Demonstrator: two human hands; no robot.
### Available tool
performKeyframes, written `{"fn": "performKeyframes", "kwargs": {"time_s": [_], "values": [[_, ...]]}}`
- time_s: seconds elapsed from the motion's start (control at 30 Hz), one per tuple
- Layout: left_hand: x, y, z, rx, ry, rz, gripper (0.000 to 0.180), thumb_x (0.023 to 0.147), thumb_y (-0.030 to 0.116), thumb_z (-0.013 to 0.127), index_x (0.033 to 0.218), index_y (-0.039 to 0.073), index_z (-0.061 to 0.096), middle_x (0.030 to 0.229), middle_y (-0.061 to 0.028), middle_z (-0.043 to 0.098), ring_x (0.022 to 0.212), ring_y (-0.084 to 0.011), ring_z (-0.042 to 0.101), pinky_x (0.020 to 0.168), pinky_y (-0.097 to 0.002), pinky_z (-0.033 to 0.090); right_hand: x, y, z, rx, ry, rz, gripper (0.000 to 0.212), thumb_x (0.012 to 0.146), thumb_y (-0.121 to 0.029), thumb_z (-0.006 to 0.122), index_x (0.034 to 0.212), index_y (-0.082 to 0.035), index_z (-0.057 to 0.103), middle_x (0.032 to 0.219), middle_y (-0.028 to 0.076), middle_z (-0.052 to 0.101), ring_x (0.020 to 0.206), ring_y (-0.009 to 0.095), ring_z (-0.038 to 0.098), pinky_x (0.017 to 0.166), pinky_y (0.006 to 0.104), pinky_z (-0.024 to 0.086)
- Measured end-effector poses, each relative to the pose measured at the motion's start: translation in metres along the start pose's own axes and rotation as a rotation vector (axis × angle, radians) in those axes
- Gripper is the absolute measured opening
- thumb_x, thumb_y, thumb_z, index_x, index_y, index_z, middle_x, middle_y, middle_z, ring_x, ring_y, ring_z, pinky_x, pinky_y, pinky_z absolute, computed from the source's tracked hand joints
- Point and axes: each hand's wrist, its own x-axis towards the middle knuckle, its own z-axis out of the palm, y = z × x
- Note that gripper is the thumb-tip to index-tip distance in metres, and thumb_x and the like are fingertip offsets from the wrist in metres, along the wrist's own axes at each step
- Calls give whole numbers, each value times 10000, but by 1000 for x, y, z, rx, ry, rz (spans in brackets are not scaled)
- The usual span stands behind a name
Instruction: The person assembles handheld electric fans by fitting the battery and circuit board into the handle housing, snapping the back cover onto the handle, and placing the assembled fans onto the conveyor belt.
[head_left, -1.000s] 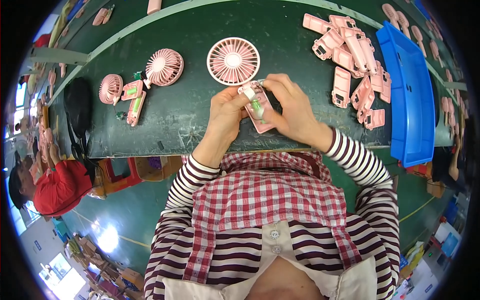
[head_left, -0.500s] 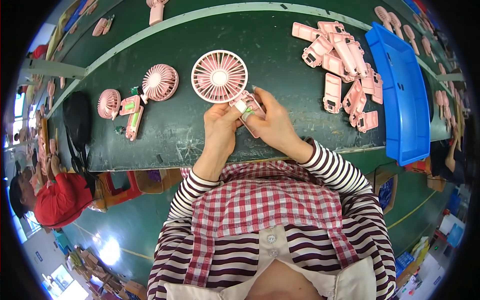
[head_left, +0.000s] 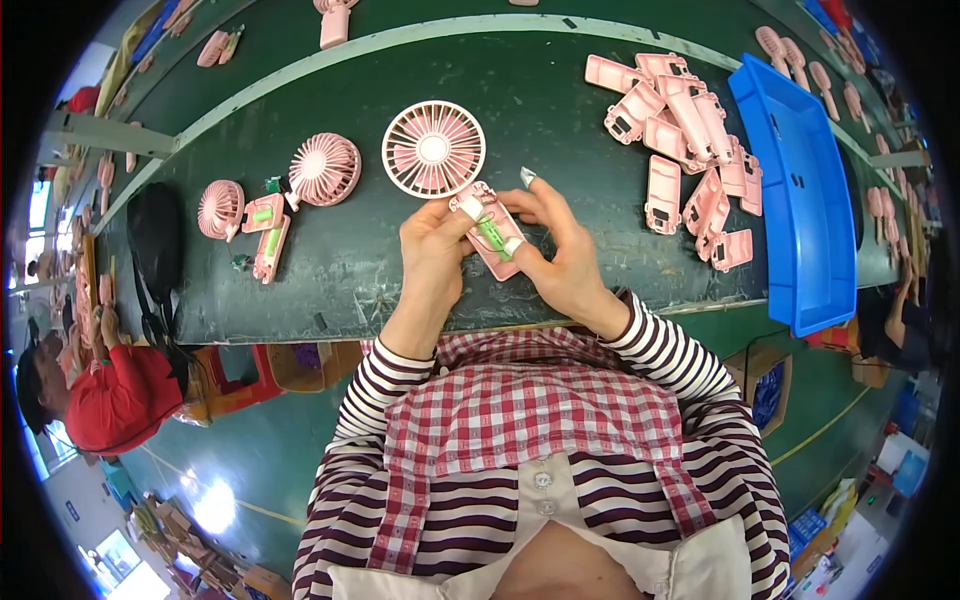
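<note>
A pink handheld fan (head_left: 434, 148), its round grille pointing away from me, has its handle shell open, showing a green cylindrical battery (head_left: 493, 235). My left hand (head_left: 432, 255) grips the upper handle, thumb on a white piece just below the grille. On the lower handle, by the battery's end, lies the thumb of my right hand (head_left: 565, 255); its other fingers reach behind the handle. The right index finger sticks out, with a silvery-white covering (head_left: 527, 177) on its tip. Left of the fan lie two more fan heads (head_left: 325, 169) with opened handles and green batteries.
Pink handle shells (head_left: 690, 125) are heaped at the right, beside a blue plastic tray (head_left: 800, 200). A black bag (head_left: 153, 250) hangs at the table's left end. A person in red (head_left: 130, 395) sits beyond it. More fans lie across the pale divider strip.
My right thumb has moved down the handle, uncovering the green battery. The right index finger has lifted outward. The fan has shifted slightly left.
</note>
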Motion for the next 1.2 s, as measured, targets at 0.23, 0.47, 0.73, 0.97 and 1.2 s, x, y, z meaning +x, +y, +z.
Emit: {"fn": "performKeyframes", "kwargs": {"time_s": [0.23, 0.47, 0.73, 0.97, 1.2], "values": [[-2, 2, -4, 30, -54, -73, 194, 824, 44, 547, 991, -43, 593, 890, -94, 630, 750, -150, 621, 630, -267, 526, 6, 5, -13, -605, -178, -532, 537, 664, -55, 621, 1176, 10, 475, 1138, 189, 542, 920, 301, 574, 826, 396, 445], [-7, 6, 1, 204, -103, -216, 170, 799, 35, 567, 942, -38, 622, 845, -68, 636, 706, -118, 604, 597, -228, 493, 18, -1, -43, -768, -603, -915, 462, 743, -268, 589, 1143, -54, 501, 935, 62, 528, 859, 180, 491, 780, 344, 380], [0, -2, -4, 159, -159, -288, 161, 819, -1, 516, 944, -40, 609, 862, -101, 647, 713, -157, 632, 613, -280, 535, 42, -31, -66, -377, -723, -247, 409, 752, -175, 580, 1138, -58, 515, 879, 136, 584, 796, 277, 575, 744, 393, 450], [-2, -3, -16, 132, -170, -321, 209, 856, 74, 532, 1008, -64, 568, 918, -162, 634, 814, -227, 636, 718, -342, 538, 124, 17, -154, -1404, -402, -552, 317, 692, -94, 594, 1007, -64, 583, 927, 59, 589, 956, 236, 519, 830, 392, 409], [-8, -7, -16, 99, -132, -354, 238, 851, 105, 553, 1021, -61, 568, 947, -163, 629, 843, -233, 632, 744, -346, 528, 140, 41, -160, -1569, -621, -474, 107, 632, -185, 646, 704, -110, 670, 834, 35, 598, 928, 214, 523, 786, 356, 394]]}}
